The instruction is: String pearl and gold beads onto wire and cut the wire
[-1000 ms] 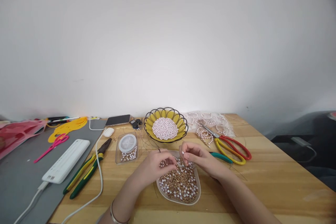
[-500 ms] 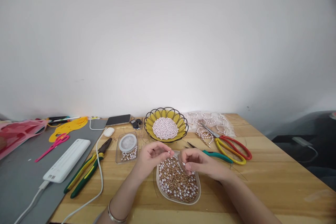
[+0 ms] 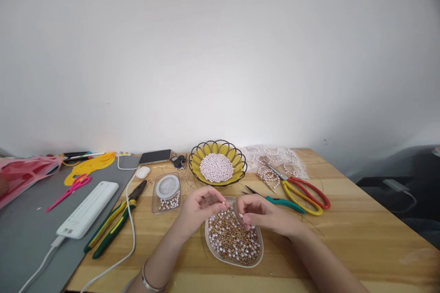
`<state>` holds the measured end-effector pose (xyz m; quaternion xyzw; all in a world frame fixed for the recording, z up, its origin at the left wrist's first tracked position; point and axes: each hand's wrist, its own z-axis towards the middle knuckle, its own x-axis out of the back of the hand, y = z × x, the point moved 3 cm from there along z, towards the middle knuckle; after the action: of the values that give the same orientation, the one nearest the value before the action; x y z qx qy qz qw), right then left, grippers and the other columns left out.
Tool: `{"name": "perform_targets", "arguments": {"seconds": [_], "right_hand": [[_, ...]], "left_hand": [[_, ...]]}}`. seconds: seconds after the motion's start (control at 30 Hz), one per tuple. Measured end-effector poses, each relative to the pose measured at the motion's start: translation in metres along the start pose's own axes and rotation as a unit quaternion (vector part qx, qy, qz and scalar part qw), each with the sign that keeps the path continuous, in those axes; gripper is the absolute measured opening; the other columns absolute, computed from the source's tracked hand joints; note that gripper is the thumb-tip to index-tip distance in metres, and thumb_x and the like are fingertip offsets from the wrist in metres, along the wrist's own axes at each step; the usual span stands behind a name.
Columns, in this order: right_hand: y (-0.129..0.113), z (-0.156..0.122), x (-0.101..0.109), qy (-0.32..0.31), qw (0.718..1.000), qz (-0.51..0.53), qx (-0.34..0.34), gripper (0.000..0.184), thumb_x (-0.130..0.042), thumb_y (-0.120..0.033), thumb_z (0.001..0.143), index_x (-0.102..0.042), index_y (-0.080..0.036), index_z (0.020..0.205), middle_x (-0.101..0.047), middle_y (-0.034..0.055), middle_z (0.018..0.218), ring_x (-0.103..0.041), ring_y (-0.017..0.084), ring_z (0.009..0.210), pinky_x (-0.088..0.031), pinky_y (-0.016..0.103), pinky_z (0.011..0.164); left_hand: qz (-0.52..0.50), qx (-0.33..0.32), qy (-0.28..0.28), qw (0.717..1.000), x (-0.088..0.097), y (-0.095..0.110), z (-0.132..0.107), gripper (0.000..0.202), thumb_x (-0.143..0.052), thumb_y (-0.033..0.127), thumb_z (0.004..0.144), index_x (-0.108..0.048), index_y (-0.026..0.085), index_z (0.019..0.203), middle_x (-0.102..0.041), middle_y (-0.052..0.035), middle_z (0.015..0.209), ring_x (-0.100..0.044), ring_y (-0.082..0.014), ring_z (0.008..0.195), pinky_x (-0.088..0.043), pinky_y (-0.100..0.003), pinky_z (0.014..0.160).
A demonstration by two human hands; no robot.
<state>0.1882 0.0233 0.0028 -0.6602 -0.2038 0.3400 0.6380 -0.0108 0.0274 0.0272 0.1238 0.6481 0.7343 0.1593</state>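
Note:
My left hand (image 3: 203, 206) is above the left rim of a white tray (image 3: 236, 264), thumb and fingertips pinched on what looks like a small pearly bead (image 3: 224, 203). Across from it, my right hand (image 3: 256, 213) is closed, with a few pearl beads (image 3: 241, 215) showing at its thumb and under its fingers. Any thread joining them is too fine to make out. Gold and pearl beads (image 3: 232, 240) of mixed sizes fill the tray below both hands.
Behind the hands stands a yellow basket (image 3: 194, 171) of small pearl beads. To the right lie teal-handled pliers (image 3: 285, 203), scissors (image 3: 302, 192) and bead strands (image 3: 268, 176). Leftward are a clear box (image 3: 154, 201), green-yellow pliers (image 3: 115, 222), a white cable (image 3: 132, 233) and a power bank (image 3: 87, 210).
My left fingertips have dipped slightly and drawn together around the small bead. The right hand looks almost unmoved.

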Motion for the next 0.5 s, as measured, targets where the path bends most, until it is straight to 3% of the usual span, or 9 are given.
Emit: {"name": "perform_targets", "arguments": {"seconds": [0.27, 0.5], "right_hand": [[-0.0025, 0.0005, -0.0023, -0.002, 1.000, 0.000, -0.010, 0.032, -0.080, -0.043, 0.086, -0.060, -0.019, 0.079, -0.060, -0.0048, 0.069, -0.054, 0.009, 0.059, -0.040, 0.024, 0.060], [-0.0037, 0.0002, -0.0030, 0.010, 1.000, -0.016, -0.019, 0.033, -0.079, -0.044, 0.086, -0.060, -0.019, 0.079, -0.060, -0.0047, 0.069, -0.053, 0.009, 0.059, -0.039, 0.025, 0.060]], "left_hand": [[-0.005, -0.001, -0.005, 1.000, 0.0006, -0.0019, 0.0006, 0.029, -0.086, 0.041, 0.076, -0.073, 0.016, 0.083, -0.081, -0.0072, 0.085, -0.076, -0.0211, 0.084, -0.060, -0.030, 0.078], [-0.021, -0.015, -0.004, 1.000, 0.0008, -0.0043, 0.0003, 0.025, -0.087, 0.037, 0.077, -0.073, 0.016, 0.082, -0.079, -0.0056, 0.084, -0.074, -0.0178, 0.082, -0.058, -0.026, 0.076]]}}
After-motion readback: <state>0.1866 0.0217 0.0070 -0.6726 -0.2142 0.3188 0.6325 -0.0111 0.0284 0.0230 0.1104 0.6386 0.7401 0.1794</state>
